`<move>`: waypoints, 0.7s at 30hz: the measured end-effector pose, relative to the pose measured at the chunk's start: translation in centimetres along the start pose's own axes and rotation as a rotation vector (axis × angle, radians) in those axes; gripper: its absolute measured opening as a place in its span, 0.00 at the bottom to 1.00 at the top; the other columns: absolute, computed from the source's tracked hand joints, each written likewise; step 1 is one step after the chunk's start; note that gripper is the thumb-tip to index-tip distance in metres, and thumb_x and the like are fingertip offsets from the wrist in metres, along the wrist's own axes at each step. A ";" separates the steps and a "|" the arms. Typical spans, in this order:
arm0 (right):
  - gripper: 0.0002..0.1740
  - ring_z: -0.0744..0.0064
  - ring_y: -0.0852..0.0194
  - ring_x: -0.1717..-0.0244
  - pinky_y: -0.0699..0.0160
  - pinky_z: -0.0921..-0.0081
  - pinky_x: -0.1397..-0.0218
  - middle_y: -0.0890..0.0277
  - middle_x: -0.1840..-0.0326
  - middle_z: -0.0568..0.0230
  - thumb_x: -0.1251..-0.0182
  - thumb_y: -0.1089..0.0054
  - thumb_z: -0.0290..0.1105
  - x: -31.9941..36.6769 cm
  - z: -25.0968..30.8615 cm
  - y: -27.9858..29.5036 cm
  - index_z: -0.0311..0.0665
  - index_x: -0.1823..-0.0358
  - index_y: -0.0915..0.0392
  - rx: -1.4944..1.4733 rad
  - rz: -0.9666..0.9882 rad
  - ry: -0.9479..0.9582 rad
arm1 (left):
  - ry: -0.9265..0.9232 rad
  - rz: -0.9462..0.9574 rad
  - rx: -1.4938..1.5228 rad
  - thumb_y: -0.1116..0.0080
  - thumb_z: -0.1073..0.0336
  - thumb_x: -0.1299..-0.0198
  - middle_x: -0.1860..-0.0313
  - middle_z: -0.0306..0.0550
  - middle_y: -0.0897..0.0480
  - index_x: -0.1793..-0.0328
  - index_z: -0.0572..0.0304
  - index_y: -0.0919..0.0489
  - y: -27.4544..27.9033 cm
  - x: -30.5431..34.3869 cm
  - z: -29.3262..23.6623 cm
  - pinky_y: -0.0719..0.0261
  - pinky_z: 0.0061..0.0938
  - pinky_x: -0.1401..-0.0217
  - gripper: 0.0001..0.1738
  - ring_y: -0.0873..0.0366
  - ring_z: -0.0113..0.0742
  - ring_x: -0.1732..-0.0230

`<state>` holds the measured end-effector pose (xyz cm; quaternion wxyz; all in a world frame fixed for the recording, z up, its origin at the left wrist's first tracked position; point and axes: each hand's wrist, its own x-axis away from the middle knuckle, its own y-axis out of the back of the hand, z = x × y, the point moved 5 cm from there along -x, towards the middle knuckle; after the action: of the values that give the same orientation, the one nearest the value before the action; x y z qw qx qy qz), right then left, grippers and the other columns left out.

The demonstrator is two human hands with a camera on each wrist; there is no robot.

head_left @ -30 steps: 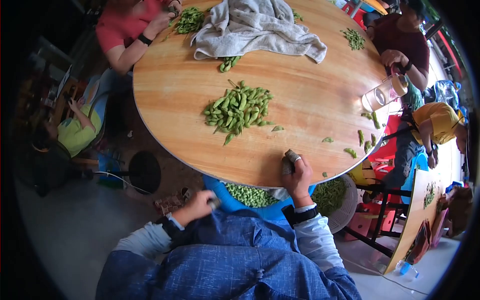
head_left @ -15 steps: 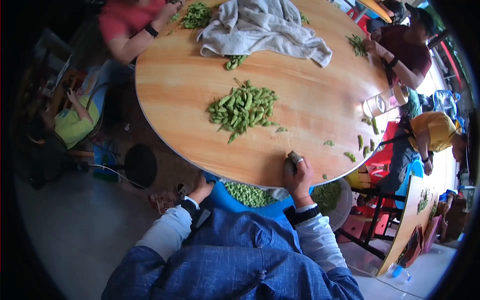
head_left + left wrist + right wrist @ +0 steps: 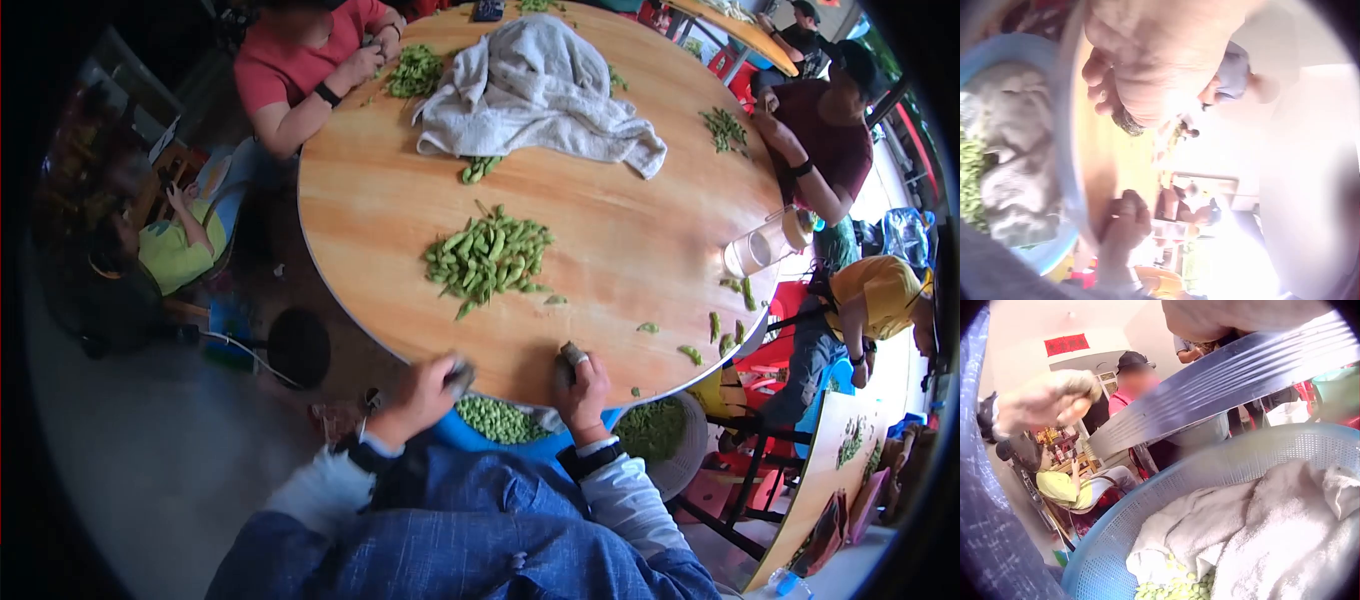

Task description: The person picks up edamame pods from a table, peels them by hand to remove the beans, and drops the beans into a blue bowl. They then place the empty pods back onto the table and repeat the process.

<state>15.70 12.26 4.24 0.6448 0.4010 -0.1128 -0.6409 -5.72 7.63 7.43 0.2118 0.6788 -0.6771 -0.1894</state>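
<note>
My left hand, blurred, hovers at the near table edge with fingers bent and a dark wrap round a digit. That dark wrap shows in the left wrist view, with no pod visible in the fingers. My right hand rests on the table edge, fingers loosely bent, a dark wrap on its thumb. Ahead of both hands lies a pile of green soybean pods on the round wooden table. Below the edge, a blue basket holds shelled beans and a pale cloth.
A grey towel lies heaped farther back. Loose pods and a clear bottle are toward the right. A white basket of greens stands below. People sit around, one in red, another in maroon.
My left hand went from beside my lap to the blue basket's rim, then up to the table edge. My right hand stays put. The head view has tilted upward slightly.
</note>
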 end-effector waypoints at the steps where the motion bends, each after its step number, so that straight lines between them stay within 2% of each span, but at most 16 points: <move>1: 0.12 0.54 0.32 0.71 0.33 0.65 0.70 0.31 0.71 0.55 0.53 0.45 0.25 0.1 0.1 0.2 0.35 0.63 0.27 -0.011 -0.010 0.012 | -0.029 0.031 -0.028 0.46 0.66 0.50 0.76 0.57 0.25 0.68 0.62 0.27 0.2 -2.1 -2.0 0.30 0.32 0.73 0.07 0.26 0.50 0.75; 2: 0.12 0.53 0.32 0.71 0.33 0.65 0.70 0.31 0.71 0.54 0.53 0.45 0.25 0.0 0.1 0.1 0.35 0.63 0.27 -0.019 -0.010 0.022 | -0.190 0.012 0.008 0.47 0.67 0.49 0.76 0.58 0.26 0.68 0.63 0.28 0.0 -3.7 -3.2 0.31 0.31 0.74 0.06 0.27 0.49 0.76; 3: 0.12 0.53 0.32 0.71 0.33 0.65 0.70 0.31 0.71 0.54 0.53 0.45 0.26 0.1 -0.1 0.0 0.35 0.63 0.27 -0.028 0.000 0.031 | -0.116 0.187 0.026 0.48 0.69 0.49 0.76 0.58 0.26 0.69 0.64 0.28 -0.6 -4.4 -2.7 0.31 0.29 0.74 0.06 0.27 0.49 0.75; 4: 0.12 0.53 0.32 0.71 0.33 0.65 0.70 0.31 0.71 0.54 0.53 0.45 0.25 0.3 -0.5 -0.3 0.35 0.63 0.27 -0.003 0.024 0.009 | -0.125 0.262 0.130 0.49 0.70 0.48 0.76 0.57 0.25 0.68 0.65 0.28 -0.7 -4.4 -3.0 0.31 0.27 0.74 0.05 0.27 0.44 0.76; 6: 0.12 0.54 0.32 0.71 0.33 0.66 0.70 0.31 0.71 0.54 0.53 0.46 0.24 -0.1 0.0 -0.2 0.35 0.64 0.27 -0.046 0.009 0.011 | 0.220 0.592 0.354 0.51 0.74 0.47 0.74 0.39 0.24 0.63 0.64 0.27 -1.6 -1.6 -1.7 0.30 0.21 0.70 0.05 0.29 0.24 0.73; 8: 0.11 0.54 0.32 0.71 0.33 0.66 0.70 0.31 0.72 0.55 0.53 0.46 0.24 -0.2 0.2 -0.2 0.35 0.64 0.27 -0.031 -0.010 0.031 | 0.169 0.717 0.160 0.53 0.72 0.43 0.72 0.38 0.24 0.61 0.65 0.27 -2.6 2.0 1.0 0.30 0.21 0.67 0.06 0.29 0.25 0.71; 9: 0.11 0.54 0.32 0.71 0.32 0.66 0.70 0.31 0.72 0.55 0.52 0.46 0.24 -0.2 0.3 -0.1 0.35 0.64 0.27 -0.020 -0.024 0.043 | 0.163 0.702 0.097 0.52 0.67 0.41 0.71 0.39 0.24 0.61 0.64 0.27 -4.0 4.2 4.5 0.30 0.22 0.63 0.08 0.30 0.25 0.68; 10: 0.11 0.55 0.32 0.71 0.32 0.66 0.70 0.31 0.72 0.55 0.52 0.46 0.24 -0.2 0.2 0.0 0.36 0.64 0.27 -0.015 -0.025 0.045 | 0.325 0.730 0.222 0.50 0.62 0.42 0.70 0.40 0.24 0.61 0.63 0.27 -5.2 6.2 6.4 0.31 0.23 0.60 0.11 0.31 0.26 0.65; 12: 0.11 0.55 0.32 0.72 0.32 0.66 0.70 0.31 0.73 0.56 0.52 0.45 0.25 -0.1 0.2 -0.2 0.36 0.64 0.27 -0.010 -0.024 0.053 | 0.173 0.626 0.316 0.52 0.55 0.41 0.72 0.45 0.23 0.63 0.65 0.28 -6.5 7.7 5.4 0.31 0.29 0.64 0.17 0.31 0.30 0.70; 15: 0.10 0.55 0.32 0.72 0.32 0.66 0.70 0.31 0.73 0.56 0.51 0.46 0.25 -0.1 0.4 -0.1 0.36 0.64 0.27 0.003 -0.024 0.054 | 0.166 0.840 0.324 0.51 0.55 0.42 0.74 0.49 0.25 0.64 0.65 0.30 -7.5 7.6 3.5 0.31 0.30 0.65 0.17 0.30 0.31 0.70; 18: 0.10 0.55 0.32 0.71 0.32 0.66 0.70 0.31 0.73 0.56 0.51 0.46 0.25 -0.3 0.6 -0.1 0.36 0.64 0.26 -0.002 -0.016 0.056 | 0.126 0.648 0.179 0.50 0.55 0.43 0.77 0.55 0.27 0.68 0.65 0.32 -6.5 6.5 3.4 0.32 0.32 0.69 0.17 0.28 0.39 0.71; 19: 0.10 0.55 0.32 0.71 0.32 0.66 0.70 0.31 0.73 0.56 0.51 0.46 0.25 -0.3 0.6 -0.3 0.36 0.64 0.26 0.000 -0.016 0.056 | -0.012 0.563 0.133 0.50 0.57 0.43 0.79 0.54 0.27 0.70 0.64 0.33 -6.0 6.1 2.6 0.33 0.34 0.73 0.16 0.29 0.39 0.78; 21: 0.10 0.55 0.32 0.71 0.32 0.66 0.70 0.31 0.73 0.56 0.51 0.46 0.25 -0.1 0.4 -0.4 0.36 0.64 0.26 0.007 -0.016 0.051 | -0.130 0.527 -0.043 0.50 0.57 0.44 0.79 0.56 0.26 0.70 0.64 0.33 -6.4 5.3 3.1 0.33 0.37 0.74 0.15 0.28 0.49 0.77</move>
<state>15.17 12.30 4.27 0.6409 0.4202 -0.0952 -0.6353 -2.01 2.17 1.52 0.2244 0.4608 -0.8384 -0.1852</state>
